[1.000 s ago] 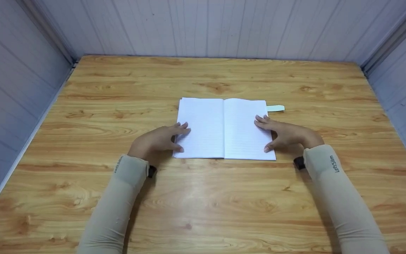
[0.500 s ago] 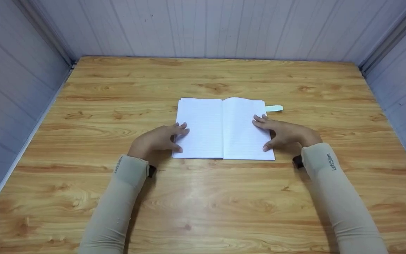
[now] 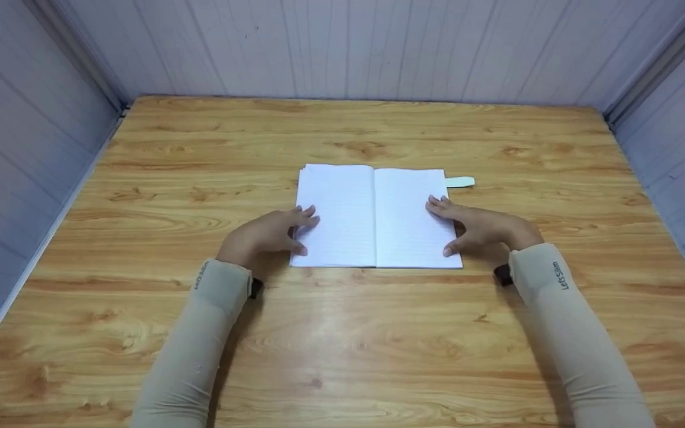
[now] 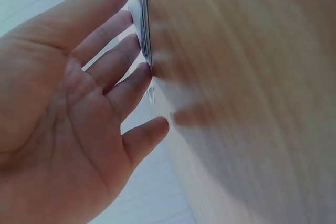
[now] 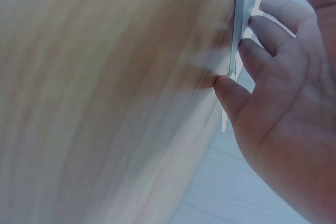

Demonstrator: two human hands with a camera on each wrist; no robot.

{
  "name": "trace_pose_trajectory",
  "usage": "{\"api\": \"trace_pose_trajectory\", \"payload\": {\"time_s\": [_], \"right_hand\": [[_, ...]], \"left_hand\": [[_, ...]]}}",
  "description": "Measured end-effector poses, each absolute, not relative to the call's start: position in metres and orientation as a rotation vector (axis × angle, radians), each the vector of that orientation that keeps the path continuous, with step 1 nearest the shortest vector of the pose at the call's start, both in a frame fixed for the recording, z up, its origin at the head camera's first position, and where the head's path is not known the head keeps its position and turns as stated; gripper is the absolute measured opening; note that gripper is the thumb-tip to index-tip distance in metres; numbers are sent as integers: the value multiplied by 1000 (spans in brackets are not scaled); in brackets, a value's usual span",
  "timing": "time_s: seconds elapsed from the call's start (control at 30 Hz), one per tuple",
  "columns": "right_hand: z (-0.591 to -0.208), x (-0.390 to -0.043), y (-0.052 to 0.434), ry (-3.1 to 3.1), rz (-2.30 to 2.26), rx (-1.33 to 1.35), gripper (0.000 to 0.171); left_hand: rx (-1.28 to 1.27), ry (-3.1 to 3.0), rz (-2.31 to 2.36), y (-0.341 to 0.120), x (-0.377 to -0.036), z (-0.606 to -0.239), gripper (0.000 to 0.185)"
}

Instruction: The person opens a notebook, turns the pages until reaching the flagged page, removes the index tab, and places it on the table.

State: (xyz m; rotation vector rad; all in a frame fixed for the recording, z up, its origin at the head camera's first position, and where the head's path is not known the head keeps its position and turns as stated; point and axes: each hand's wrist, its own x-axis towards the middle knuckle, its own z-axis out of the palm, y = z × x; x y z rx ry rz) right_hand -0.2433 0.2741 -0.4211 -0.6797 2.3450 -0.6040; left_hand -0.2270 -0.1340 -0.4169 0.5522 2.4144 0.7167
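Observation:
An open notebook with white lined pages lies flat on the wooden table, its spine running away from me. A pale green strip sticks out past its right edge near the top. My left hand rests on the left page's outer margin, fingers and thumb spread. On the opposite margin rests my right hand, also with spread fingers. In the left wrist view the fingers lie along the notebook's edge. The right wrist view shows the fingertips at the other edge, the little finger touching the table.
The wood-grain table extends on all sides of the notebook. A pale panelled wall stands behind it, with side walls at left and right. Dark straps show at both wrists.
Both hands keep their places on the margins. The right page, which bulged near the spine half a second ago, now lies flatter, and the left page rises slightly beside the spine.

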Motion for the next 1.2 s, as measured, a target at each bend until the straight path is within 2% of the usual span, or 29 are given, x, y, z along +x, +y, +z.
{"api": "trace_pose_trajectory", "payload": {"time_s": [0.47, 1.2], "right_hand": [[-423, -242, 278, 2304, -602, -741, 107], [-424, -241, 278, 2330, -636, -696, 96]], "left_hand": [[572, 2414, 697, -134, -227, -417, 69], [575, 2405, 716, -136, -228, -418, 69]]}}
